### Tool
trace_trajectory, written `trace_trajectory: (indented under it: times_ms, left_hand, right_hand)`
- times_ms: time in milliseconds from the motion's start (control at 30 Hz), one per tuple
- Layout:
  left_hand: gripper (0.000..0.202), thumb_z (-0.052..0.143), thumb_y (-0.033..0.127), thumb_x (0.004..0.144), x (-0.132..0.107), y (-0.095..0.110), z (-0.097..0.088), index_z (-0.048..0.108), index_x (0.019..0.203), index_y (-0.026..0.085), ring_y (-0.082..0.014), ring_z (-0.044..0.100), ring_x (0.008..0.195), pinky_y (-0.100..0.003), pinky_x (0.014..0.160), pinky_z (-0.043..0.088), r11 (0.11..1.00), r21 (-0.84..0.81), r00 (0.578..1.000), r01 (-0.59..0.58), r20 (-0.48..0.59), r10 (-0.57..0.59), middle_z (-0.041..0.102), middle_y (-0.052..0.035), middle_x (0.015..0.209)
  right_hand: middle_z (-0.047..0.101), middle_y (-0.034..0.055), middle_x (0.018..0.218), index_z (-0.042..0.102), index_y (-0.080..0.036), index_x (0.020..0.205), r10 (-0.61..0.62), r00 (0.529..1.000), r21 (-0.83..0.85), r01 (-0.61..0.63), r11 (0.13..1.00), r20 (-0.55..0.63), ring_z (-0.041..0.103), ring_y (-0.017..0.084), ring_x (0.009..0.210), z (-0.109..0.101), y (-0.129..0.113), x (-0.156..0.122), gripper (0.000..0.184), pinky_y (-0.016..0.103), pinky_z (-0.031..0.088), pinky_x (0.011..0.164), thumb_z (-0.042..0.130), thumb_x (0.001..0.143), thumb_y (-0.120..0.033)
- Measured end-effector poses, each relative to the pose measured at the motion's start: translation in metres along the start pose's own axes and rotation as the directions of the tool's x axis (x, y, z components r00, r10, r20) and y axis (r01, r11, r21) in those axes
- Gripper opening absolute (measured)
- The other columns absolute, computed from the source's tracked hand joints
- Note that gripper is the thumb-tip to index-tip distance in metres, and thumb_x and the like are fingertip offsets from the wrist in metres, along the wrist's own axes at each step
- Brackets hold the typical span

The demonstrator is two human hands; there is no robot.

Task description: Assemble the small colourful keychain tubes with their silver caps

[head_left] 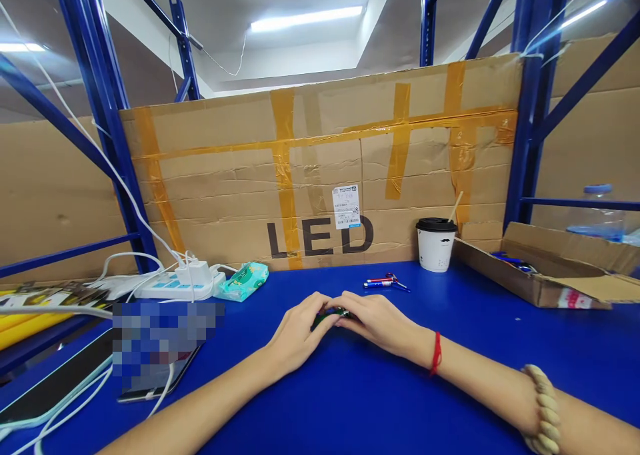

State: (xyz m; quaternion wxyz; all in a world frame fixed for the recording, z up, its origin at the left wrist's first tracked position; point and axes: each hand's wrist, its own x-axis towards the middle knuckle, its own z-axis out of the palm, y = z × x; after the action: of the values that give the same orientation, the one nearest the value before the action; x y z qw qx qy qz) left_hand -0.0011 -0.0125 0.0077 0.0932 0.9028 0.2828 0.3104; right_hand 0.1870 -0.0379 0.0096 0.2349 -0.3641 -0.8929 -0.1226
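Note:
My left hand [297, 328] and my right hand [375, 318] meet over the middle of the blue table, their fingertips nearly touching. Between them is a small green and dark object [345, 313], mostly covered by my fingers, so its kind cannot be made out. The fingers of both hands are bent around it. Beyond my right hand lie a blue pen-like item [377, 284] and a small pair of scissors [397, 282], with something red beside them.
A white paper cup [435, 245] with a black lid and a stirrer stands at the back right, beside an open cardboard box [540, 288]. Left are a power strip [175, 285], a green tissue pack [243, 282], a phone [60, 378] and cables. Taped cardboard [225, 202] walls the back.

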Motion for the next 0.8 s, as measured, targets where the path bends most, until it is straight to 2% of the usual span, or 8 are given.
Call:
trace_trajectory:
  times_ms: [200, 400, 533, 667, 800]
  left_hand:
    - [0.021, 0.031, 0.032, 0.093, 0.0015, -0.0058, 0.0053, 0.049, 0.090, 0.021, -0.0154, 0.049, 0.080, -0.028, 0.073, 0.042, 0.997, 0.076, 0.998, -0.025, 0.060, 0.021, 0.049, -0.0009, 0.083]
    - [0.019, 0.029, 0.032, 0.093, 0.0007, -0.0045, 0.0060, 0.042, 0.087, 0.020, -0.0151, 0.047, 0.078, -0.029, 0.071, 0.041, 0.997, 0.068, 0.998, 0.045, -0.034, -0.043, 0.047, -0.0008, 0.083]
    - [0.021, 0.023, 0.031, 0.093, 0.0002, -0.0042, 0.0056, 0.038, 0.082, 0.021, -0.0158, 0.046, 0.077, -0.032, 0.073, 0.041, 0.994, 0.065, 0.995, 0.084, -0.049, -0.081, 0.046, -0.0006, 0.081]
    - [0.021, 0.022, 0.029, 0.091, -0.0001, -0.0047, 0.0050, 0.035, 0.077, 0.021, -0.0168, 0.045, 0.074, -0.032, 0.070, 0.040, 0.991, 0.085, 0.993, 0.103, -0.060, -0.098, 0.045, -0.0010, 0.078]
    - [0.023, 0.021, 0.031, 0.092, -0.0001, -0.0059, 0.0047, 0.035, 0.077, 0.021, -0.0162, 0.044, 0.073, -0.030, 0.068, 0.039, 0.994, 0.061, 0.995, 0.092, -0.047, -0.089, 0.045, -0.0007, 0.077]
  right_hand:
    - [0.058, 0.0025, 0.091, 0.049, -0.020, 0.112, 0.029, 1.000, -0.030, -0.029, 0.999, 0.001, 0.060, 0.012, 0.070, -0.0004, 0.0015, 0.0018, 0.028, 0.022, 0.044, 0.061, 0.038, 0.092, -0.035]
    - [0.057, 0.0024, 0.096, 0.048, -0.020, 0.114, 0.082, 0.988, 0.047, -0.076, 0.996, -0.133, 0.058, 0.011, 0.071, 0.0011, 0.0035, 0.0006, 0.026, 0.021, 0.044, 0.060, 0.044, 0.090, -0.030]
    - [0.059, 0.0035, 0.099, 0.049, -0.020, 0.116, 0.110, 0.975, 0.039, -0.104, 0.994, -0.192, 0.058, 0.011, 0.070, 0.0005, 0.0050, 0.0004, 0.028, 0.022, 0.045, 0.063, 0.041, 0.091, -0.027]
    - [0.060, 0.0027, 0.093, 0.055, -0.019, 0.111, 0.101, 0.981, 0.050, -0.094, 0.994, -0.166, 0.058, 0.011, 0.071, -0.0002, 0.0048, -0.0004, 0.026, 0.020, 0.044, 0.061, 0.039, 0.092, -0.025]
    - [0.060, 0.0023, 0.093, 0.057, -0.020, 0.107, 0.104, 0.984, 0.085, -0.092, 0.992, -0.147, 0.058, 0.011, 0.071, -0.0001, 0.0032, -0.0002, 0.025, 0.020, 0.043, 0.062, 0.039, 0.092, -0.029]
